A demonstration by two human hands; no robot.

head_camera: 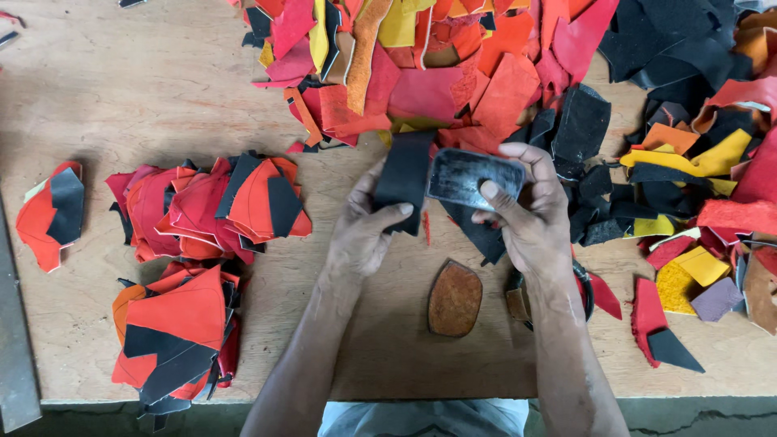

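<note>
The left hand (362, 235) grips a black leather scrap (402, 180). The right hand (526, 214) pinches a grey rounded metal plate (472, 176) beside it, above the wooden table (162, 89), near the far scrap heap (453, 65).

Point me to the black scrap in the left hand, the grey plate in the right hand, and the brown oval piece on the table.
black scrap (402, 174), head view, middle of its upper half above the thumb.
grey plate (465, 176), head view, centre of its scuffed face.
brown oval piece (454, 299), head view, its middle.
</note>
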